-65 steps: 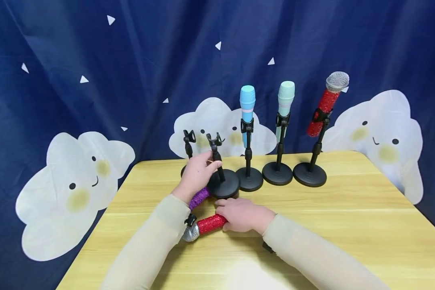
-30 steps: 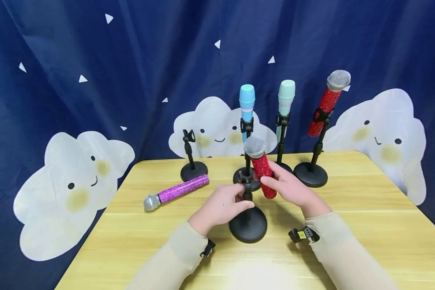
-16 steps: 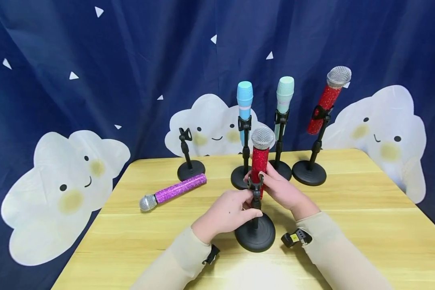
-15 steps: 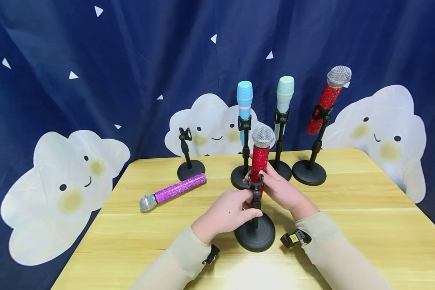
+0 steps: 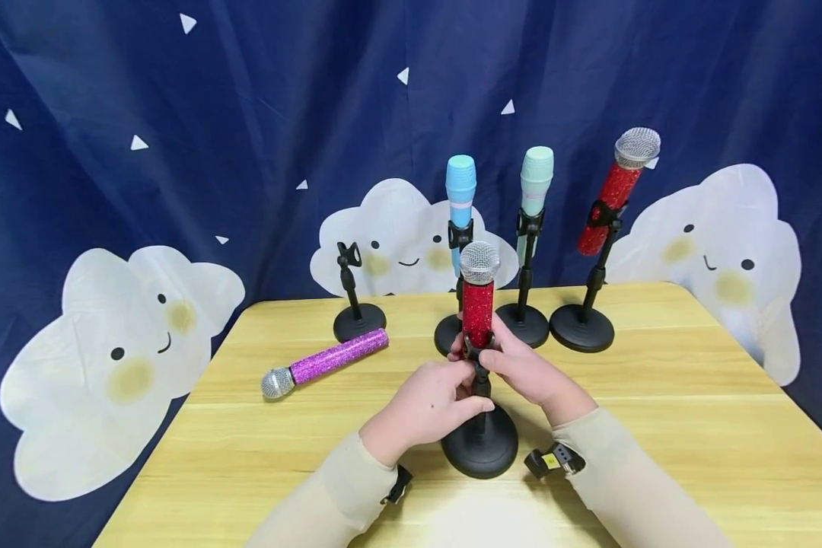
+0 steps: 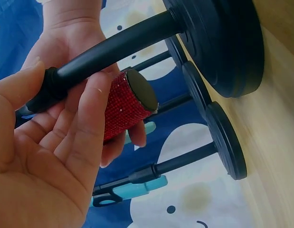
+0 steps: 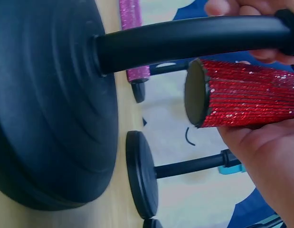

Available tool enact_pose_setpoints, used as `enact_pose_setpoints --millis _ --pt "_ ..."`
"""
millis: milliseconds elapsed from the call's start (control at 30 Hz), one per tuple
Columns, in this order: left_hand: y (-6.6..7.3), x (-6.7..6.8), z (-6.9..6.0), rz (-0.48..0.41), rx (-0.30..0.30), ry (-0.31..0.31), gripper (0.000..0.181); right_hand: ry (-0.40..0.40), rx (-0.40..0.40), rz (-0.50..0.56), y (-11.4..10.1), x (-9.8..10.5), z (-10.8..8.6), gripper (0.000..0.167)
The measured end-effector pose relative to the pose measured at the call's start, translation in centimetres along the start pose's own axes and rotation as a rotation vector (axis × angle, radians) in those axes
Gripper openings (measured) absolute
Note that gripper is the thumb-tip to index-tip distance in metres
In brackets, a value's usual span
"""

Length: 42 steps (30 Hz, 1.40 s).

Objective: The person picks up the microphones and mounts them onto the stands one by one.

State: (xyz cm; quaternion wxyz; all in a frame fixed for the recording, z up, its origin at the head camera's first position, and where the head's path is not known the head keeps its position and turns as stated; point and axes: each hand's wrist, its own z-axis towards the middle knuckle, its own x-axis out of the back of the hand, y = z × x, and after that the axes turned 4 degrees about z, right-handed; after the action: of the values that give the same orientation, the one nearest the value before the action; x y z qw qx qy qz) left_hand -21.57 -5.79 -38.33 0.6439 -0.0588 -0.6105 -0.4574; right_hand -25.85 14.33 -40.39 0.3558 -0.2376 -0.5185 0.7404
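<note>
In the head view, my left hand (image 5: 428, 403) grips the pole of a black microphone stand (image 5: 481, 447), whose round base is at the front of the table. My right hand (image 5: 534, 371) holds a red glittery microphone (image 5: 478, 310) upright at the stand's clip, its silver mesh head on top. In the right wrist view, the flat lower end of the red microphone (image 7: 246, 95) hangs beside the pole, apart from it. Left wrist view: the thumb and fingers of the left hand (image 6: 56, 156) pinch the pole near its top. How deep the microphone sits in the clip is hidden.
A purple glittery microphone (image 5: 339, 356) lies on the wooden table (image 5: 260, 472) at the left, by a stand with a bare clip (image 5: 359, 321). Behind stand a blue microphone (image 5: 461, 183), a mint one (image 5: 537, 183) and another red one (image 5: 616, 190), each on a stand.
The left hand brought the stand from the back to the front. The right hand lifted the red microphone off the table, turned it upright, and lately lowered it slightly leftward at the clip.
</note>
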Motion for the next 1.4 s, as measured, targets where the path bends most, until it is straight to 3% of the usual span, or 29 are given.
enact_pose_setpoints --millis 167,367,733,933,1167,1400 --pt "0.1 0.0 -0.1 0.008 0.003 0.000 0.022 0.022 -0.020 -0.072 -0.5 -0.3 -0.1 0.056" --pt "0.2 0.0 -0.2 0.031 -0.010 0.001 0.023 0.044 0.028 -0.146 -0.9 -0.7 0.0 0.043" --pt "0.0 0.1 -0.1 -0.006 -0.011 -0.019 0.020 0.051 0.137 -0.278 -1.6 -0.5 0.0 0.035" --pt "0.0 0.1 -0.2 -0.033 0.012 -0.029 0.019 0.023 0.141 -0.360 -2.1 0.0 -0.2 0.049" --pt "-0.1 0.1 -0.1 -0.013 -0.002 -0.038 0.020 0.002 0.105 -0.212 -1.8 -0.2 -0.2 0.049" --pt "0.2 0.2 -0.2 0.034 0.005 -0.033 0.022 0.054 0.104 -0.066 -1.2 -1.5 0.1 0.054"
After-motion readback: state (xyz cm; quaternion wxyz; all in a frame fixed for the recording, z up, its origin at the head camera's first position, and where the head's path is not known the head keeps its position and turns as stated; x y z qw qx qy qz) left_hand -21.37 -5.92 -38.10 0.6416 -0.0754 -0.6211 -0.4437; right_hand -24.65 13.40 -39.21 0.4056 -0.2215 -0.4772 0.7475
